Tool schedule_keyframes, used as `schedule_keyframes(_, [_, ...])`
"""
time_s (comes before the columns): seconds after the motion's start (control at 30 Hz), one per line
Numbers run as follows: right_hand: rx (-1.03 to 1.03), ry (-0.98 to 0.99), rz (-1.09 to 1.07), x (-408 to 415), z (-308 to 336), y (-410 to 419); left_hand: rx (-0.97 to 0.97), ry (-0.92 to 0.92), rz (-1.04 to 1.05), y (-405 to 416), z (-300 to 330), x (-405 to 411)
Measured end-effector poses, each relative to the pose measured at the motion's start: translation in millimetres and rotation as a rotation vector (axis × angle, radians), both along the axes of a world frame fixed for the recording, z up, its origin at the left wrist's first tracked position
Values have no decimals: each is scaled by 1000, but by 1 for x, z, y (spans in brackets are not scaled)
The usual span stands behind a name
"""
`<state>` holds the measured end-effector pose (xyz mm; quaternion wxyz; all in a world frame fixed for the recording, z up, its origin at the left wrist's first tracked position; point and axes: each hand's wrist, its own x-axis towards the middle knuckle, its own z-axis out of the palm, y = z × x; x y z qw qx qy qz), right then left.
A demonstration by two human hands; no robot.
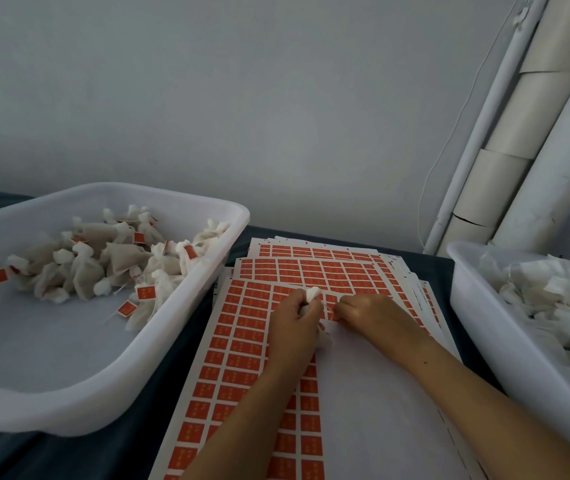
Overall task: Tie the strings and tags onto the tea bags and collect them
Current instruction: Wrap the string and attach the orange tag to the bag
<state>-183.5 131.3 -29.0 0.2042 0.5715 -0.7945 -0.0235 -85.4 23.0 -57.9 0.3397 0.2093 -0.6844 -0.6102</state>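
A crumpled white gauze tea bag is gripped by the left hand; a small orange tag is pinched by the right hand, over glossy gridded tag sheets. Finished bags are heaped in the left plastic tub.

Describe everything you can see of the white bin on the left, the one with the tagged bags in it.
The left bin is a white, slightly translucent plastic tub, rectangular, with rounded corners and a rolled rim. It sits upright on the dark table cover, its right edge next to the tag sheets. A loose pile of tea bags with orange tags fills its far half; the near floor is bare. Neither hand touches it.
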Motion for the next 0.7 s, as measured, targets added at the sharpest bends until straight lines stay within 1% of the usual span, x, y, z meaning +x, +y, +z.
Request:
schedule_keyframes(0.13, [20,-18,20,1,0,-3,12,-2,-2,0,0,0])
schedule_keyframes(0.2, [-14,1,28,-1,1,-3,20,-9,-3,0,2,0])
schedule_keyframes(0.4, [-107,-104,-15,-1,-1,-3,74,-46,19,1,5,0])
schedule_keyframes(0.47, [-71,-139,-51,-8,-1,-4,79,-53,29,0,5,-1])
schedule_keyframes(0.57, [0,-155,-35,-14,-3,-4,93,-39,29,-2,5,0])
schedule_keyframes(0.7, [52,-47,2,-15,-7,-5,90,-33,31,-1,5,-1])
